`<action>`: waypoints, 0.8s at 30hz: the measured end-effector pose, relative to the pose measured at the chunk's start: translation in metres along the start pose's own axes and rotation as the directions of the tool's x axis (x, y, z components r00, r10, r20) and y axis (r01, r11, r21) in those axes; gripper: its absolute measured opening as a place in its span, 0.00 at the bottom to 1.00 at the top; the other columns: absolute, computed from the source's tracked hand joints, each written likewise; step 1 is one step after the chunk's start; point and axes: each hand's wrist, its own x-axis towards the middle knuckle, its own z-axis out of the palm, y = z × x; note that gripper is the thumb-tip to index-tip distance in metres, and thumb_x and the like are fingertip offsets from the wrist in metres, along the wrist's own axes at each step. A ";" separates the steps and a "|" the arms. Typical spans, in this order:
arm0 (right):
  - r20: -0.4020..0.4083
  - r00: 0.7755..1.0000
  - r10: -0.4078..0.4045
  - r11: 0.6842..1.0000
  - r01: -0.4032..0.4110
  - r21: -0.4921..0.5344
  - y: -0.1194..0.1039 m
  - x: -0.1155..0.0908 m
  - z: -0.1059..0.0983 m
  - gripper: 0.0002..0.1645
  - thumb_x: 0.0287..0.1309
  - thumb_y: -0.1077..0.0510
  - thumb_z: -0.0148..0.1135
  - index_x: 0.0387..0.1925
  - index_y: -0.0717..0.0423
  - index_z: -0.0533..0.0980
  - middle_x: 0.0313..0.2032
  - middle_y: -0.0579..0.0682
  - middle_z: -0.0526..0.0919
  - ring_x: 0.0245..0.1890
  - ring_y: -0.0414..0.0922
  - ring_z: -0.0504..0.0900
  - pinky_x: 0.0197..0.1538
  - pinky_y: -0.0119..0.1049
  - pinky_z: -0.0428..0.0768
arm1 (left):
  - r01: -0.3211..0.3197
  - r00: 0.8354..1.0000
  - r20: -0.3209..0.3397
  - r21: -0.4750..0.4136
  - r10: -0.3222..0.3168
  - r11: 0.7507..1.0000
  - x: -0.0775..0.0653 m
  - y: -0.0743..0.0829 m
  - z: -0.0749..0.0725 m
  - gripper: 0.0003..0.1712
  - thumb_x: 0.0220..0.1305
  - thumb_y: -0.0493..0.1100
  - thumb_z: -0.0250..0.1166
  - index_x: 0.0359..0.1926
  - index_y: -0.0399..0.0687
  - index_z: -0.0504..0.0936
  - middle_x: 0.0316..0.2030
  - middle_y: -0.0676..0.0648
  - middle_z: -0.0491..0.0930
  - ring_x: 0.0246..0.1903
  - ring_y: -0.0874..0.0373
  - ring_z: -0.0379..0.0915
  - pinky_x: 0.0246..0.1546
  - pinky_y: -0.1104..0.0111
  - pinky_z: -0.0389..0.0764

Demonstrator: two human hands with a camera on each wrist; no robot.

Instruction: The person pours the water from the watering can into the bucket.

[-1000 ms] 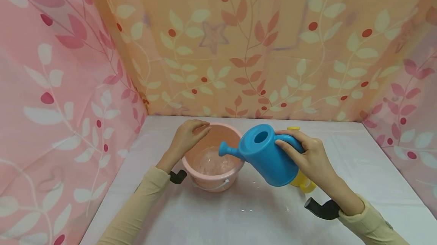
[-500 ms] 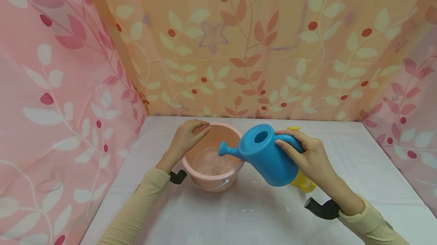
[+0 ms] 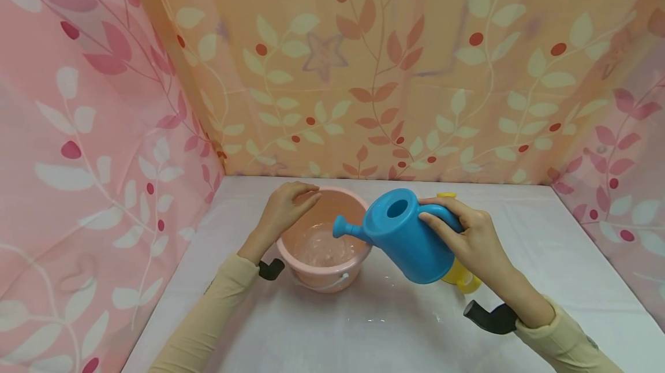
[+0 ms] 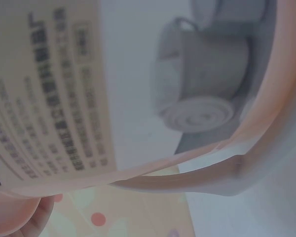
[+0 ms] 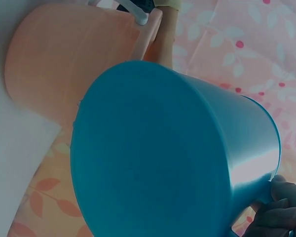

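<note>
My right hand (image 3: 470, 237) grips the handle of a blue watering can (image 3: 410, 240), held up and tilted left. Its spout reaches over a pink bucket (image 3: 327, 280) with shallow, rippled water in it. From the right wrist view, the round base of the watering can (image 5: 148, 153) hides much of the bucket behind it. My left hand (image 3: 284, 205) holds the bucket's left rim, its fingertips along the far edge. The left wrist view looks at the bucket's printed label (image 4: 133, 89), with part of the fingers (image 4: 39, 219) at the lower left.
A yellow object (image 3: 462, 278), partly hidden, stands behind the watering can. Wet drops lie on the white tabletop (image 3: 384, 327) in front of the bucket. Floral sheets (image 3: 374, 73) rise behind and at both sides.
The water surface in the bucket shifts between frames, looking more stirred half a second ago. Both hands, the watering can and the bucket keep their places.
</note>
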 end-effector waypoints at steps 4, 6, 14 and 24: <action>0.003 1.000 -0.001 1.000 0.001 0.000 0.000 0.000 0.000 0.20 0.52 0.63 0.66 0.49 0.60 0.77 0.42 0.59 0.83 0.41 0.61 0.82 0.39 0.57 0.78 | -0.004 1.000 0.001 0.005 0.004 1.000 0.000 -0.001 0.000 0.17 0.59 0.56 0.62 0.46 0.55 0.83 0.44 0.54 0.82 0.48 0.56 0.74 0.50 0.59 0.74; 0.005 1.000 0.001 1.000 -0.001 0.001 0.000 0.000 0.000 0.20 0.52 0.63 0.66 0.49 0.60 0.77 0.42 0.59 0.83 0.41 0.61 0.82 0.39 0.57 0.78 | -0.004 1.000 0.001 0.007 0.004 1.000 0.000 0.000 0.000 0.16 0.59 0.54 0.64 0.46 0.55 0.83 0.44 0.53 0.82 0.48 0.55 0.74 0.50 0.58 0.74; 0.010 1.000 -0.009 1.000 0.009 -0.004 -0.001 0.002 0.000 0.20 0.51 0.63 0.66 0.49 0.58 0.77 0.42 0.57 0.83 0.41 0.59 0.82 0.40 0.56 0.78 | -0.013 1.000 -0.008 0.008 0.013 1.000 0.000 0.000 0.000 0.17 0.59 0.54 0.63 0.46 0.54 0.83 0.44 0.53 0.82 0.48 0.54 0.74 0.50 0.58 0.74; 0.003 0.999 -0.046 0.999 0.046 -0.003 -0.003 0.005 -0.001 0.21 0.49 0.65 0.68 0.48 0.57 0.78 0.41 0.55 0.84 0.40 0.56 0.83 0.40 0.54 0.79 | -0.008 1.000 0.003 0.008 0.008 1.000 0.001 0.000 0.000 0.18 0.59 0.56 0.62 0.46 0.54 0.83 0.45 0.52 0.82 0.49 0.54 0.74 0.51 0.58 0.74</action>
